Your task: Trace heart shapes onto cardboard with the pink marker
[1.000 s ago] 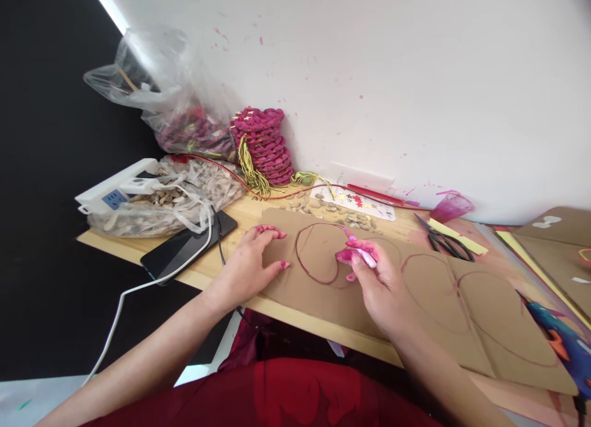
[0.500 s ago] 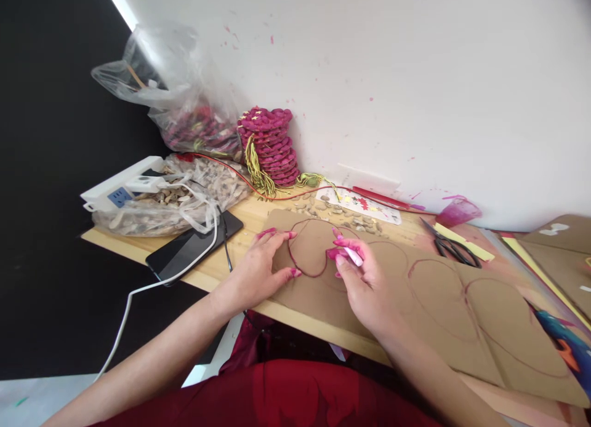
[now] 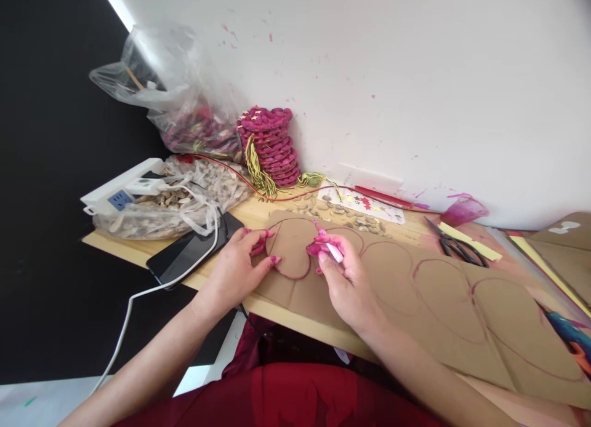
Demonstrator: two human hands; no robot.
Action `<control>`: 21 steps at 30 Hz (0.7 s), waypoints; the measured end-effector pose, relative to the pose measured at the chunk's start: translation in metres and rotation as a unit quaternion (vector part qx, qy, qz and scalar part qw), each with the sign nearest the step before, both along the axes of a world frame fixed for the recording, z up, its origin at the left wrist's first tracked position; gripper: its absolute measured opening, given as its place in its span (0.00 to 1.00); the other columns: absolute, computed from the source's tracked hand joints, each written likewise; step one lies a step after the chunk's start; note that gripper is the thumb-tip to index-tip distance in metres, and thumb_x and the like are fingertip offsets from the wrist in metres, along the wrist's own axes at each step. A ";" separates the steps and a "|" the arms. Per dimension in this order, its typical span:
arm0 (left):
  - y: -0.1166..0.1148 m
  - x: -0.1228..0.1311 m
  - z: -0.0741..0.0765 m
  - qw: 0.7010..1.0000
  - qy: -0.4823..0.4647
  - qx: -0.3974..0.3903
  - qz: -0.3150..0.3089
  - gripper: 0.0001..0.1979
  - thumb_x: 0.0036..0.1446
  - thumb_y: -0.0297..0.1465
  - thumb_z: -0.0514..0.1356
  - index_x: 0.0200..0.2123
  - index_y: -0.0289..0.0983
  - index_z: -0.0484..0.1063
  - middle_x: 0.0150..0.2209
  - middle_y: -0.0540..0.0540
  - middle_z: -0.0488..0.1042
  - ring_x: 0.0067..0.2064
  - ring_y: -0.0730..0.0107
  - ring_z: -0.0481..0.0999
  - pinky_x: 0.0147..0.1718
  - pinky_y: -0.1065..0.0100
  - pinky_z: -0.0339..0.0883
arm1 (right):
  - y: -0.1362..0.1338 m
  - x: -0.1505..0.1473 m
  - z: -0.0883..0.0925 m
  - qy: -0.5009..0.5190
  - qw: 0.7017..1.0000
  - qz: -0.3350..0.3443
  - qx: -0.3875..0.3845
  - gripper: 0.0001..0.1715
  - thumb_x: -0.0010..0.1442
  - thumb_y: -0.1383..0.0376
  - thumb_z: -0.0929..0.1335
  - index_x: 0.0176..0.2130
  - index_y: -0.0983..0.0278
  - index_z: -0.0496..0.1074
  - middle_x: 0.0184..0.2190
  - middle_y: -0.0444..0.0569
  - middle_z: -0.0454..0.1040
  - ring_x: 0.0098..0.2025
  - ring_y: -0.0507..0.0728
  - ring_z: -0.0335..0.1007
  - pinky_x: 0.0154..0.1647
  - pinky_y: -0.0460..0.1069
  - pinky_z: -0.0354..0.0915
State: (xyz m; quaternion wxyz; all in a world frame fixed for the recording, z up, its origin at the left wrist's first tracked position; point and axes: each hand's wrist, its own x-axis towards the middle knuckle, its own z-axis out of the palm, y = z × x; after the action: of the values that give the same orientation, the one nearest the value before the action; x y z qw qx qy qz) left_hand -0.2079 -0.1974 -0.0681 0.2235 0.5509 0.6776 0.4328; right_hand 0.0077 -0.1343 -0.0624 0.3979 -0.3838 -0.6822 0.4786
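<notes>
A long brown cardboard sheet [image 3: 397, 316] lies on the wooden table, with several round outlines drawn across it in dark red. On its left end rests a round piece with a thick dark red rim [image 3: 295, 278]; whether it is a ring or a disc I cannot tell. My left hand [image 3: 233, 264] grips its left edge, thumb and fingertips apart on the rim. In my right hand [image 3: 346, 276] is a white and pink marker pen [image 3: 334, 252], its tip end pointing up and away near the piece's right edge. Pink stains cover the fingertips of both hands.
Black scissors [image 3: 457, 247] lie behind the cardboard. At the left are a phone [image 3: 173, 264], a white power strip [image 3: 122, 187] with its cable, and a plastic bag of shells or nuts [image 3: 138, 224]. A pink braided bundle [image 3: 272, 150] stands by the wall.
The round piece has shifted left along the cardboard together with my left hand. My right hand has moved left too, still holding the marker pen.
</notes>
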 end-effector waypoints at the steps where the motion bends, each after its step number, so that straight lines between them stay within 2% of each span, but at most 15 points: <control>1: -0.001 0.000 0.000 1.000 0.006 -0.005 0.003 0.23 0.56 0.39 0.66 0.55 0.40 0.73 0.52 0.42 0.68 0.43 0.64 0.81 0.53 0.52 0.76 | 0.000 -0.001 -0.001 -0.002 1.000 0.000 -0.003 0.14 0.68 0.56 0.66 0.52 0.55 0.69 0.51 0.51 0.75 0.49 0.59 0.74 0.47 0.56 0.73; 7: -0.001 0.003 0.003 0.999 0.033 -0.003 0.015 0.23 0.56 0.37 0.67 0.55 0.41 0.72 0.52 0.42 0.66 0.43 0.65 0.80 0.50 0.54 0.79 | 0.002 -0.002 0.001 0.019 1.000 0.009 -0.021 0.15 0.68 0.55 0.66 0.52 0.56 0.69 0.51 0.51 0.75 0.50 0.60 0.73 0.43 0.55 0.73; 13: 0.000 0.005 0.003 0.997 0.075 0.013 0.021 0.25 0.55 0.33 0.67 0.56 0.39 0.72 0.53 0.41 0.64 0.53 0.60 0.74 0.51 0.57 0.78 | 0.005 0.000 0.005 0.064 0.997 -0.043 -0.003 0.14 0.66 0.56 0.68 0.50 0.56 0.68 0.54 0.52 0.73 0.47 0.58 0.73 0.34 0.51 0.72; 17: -0.003 0.006 0.002 0.996 0.089 0.012 0.010 0.24 0.55 0.33 0.67 0.56 0.39 0.71 0.56 0.40 0.64 0.55 0.59 0.73 0.53 0.56 0.77 | 0.003 0.002 0.003 0.045 0.998 -0.033 -0.017 0.15 0.66 0.55 0.67 0.51 0.56 0.68 0.47 0.50 0.74 0.43 0.57 0.73 0.30 0.49 0.72; 21: -0.007 0.008 0.001 0.993 0.113 0.018 0.001 0.23 0.56 0.32 0.67 0.56 0.40 0.71 0.56 0.40 0.65 0.58 0.57 0.72 0.57 0.52 0.73 | 0.000 0.004 -0.001 0.002 1.000 -0.009 0.010 0.16 0.69 0.55 0.66 0.54 0.56 0.68 0.49 0.51 0.75 0.45 0.58 0.74 0.32 0.50 0.73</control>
State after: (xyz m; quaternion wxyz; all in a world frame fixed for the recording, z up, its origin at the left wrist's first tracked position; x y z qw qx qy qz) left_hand -0.2000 -0.2040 -0.0667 0.1349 0.5992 0.6915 0.3801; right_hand 0.0117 -0.1343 -0.0634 0.4072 -0.3848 -0.6829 0.4688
